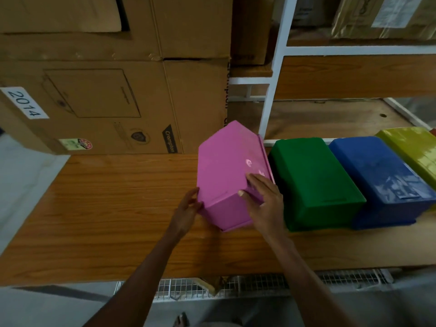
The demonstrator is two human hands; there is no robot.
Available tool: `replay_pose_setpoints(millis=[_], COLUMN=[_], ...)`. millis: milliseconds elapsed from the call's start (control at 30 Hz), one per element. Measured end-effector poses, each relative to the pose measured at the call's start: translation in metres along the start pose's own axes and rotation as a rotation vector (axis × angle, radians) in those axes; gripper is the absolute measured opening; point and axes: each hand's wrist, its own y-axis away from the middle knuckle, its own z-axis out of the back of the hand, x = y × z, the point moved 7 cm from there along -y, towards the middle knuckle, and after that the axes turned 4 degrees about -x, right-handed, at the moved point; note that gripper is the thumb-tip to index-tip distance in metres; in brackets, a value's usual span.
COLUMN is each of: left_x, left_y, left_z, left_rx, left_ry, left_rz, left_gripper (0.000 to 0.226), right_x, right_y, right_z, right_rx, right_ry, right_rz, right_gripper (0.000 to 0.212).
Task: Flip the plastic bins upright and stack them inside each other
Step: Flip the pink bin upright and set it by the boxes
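Observation:
A pink plastic bin (224, 166) is tilted up on its side above the wooden shelf board (106, 197), its base turned toward me. My left hand (187, 210) presses the bin's near left corner, and my right hand (265, 199) grips its right side near the rim. To the right, a green bin (313, 180), a blue bin (377, 180) and a yellow-green bin (415, 149) lie upside down in a row, touching each other.
Large cardboard boxes (106, 90) stand at the back left of the board. A white metal rack frame (273, 90) with wooden shelves rises behind the bins. Wire mesh (236, 289) runs below the board's front edge.

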Motion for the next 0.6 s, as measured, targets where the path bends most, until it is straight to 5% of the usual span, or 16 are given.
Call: replay_pose_setpoints(millis=[67,200,367,500,600], left_x=[-0.024,-0.095,-0.164,-0.161,-0.156], left_y=[-0.009,-0.011,-0.034,-0.056,-0.064], left_z=[0.029,0.066,0.029,-0.019,-0.035], left_rx=[-0.101,-0.281,-0.1,0.076,0.047], left_ry=[-0.23,-0.425,-0.452,-0.584,-0.639], left_rz=[-0.149,-0.356,-0.478,-0.377,-0.308], left_gripper=[0.022,0.023,0.017,0.034,0.045], right_x=[0.025,0.064,0.106,0.116,0.117], right_y=[0.001,0.012,0.035,0.045,0.053], right_z=[-0.015,-0.052,-0.094,-0.125,-0.133], right_rx=[-0.005,0.057,0.109,0.171,0.139], right_ry=[0.077,0.221,0.346,0.372,0.288], right_rz=[0.088,0.17,0.265,0.262,0.306], right_gripper=[0.051,0.046,0.04,0.037,0.037])
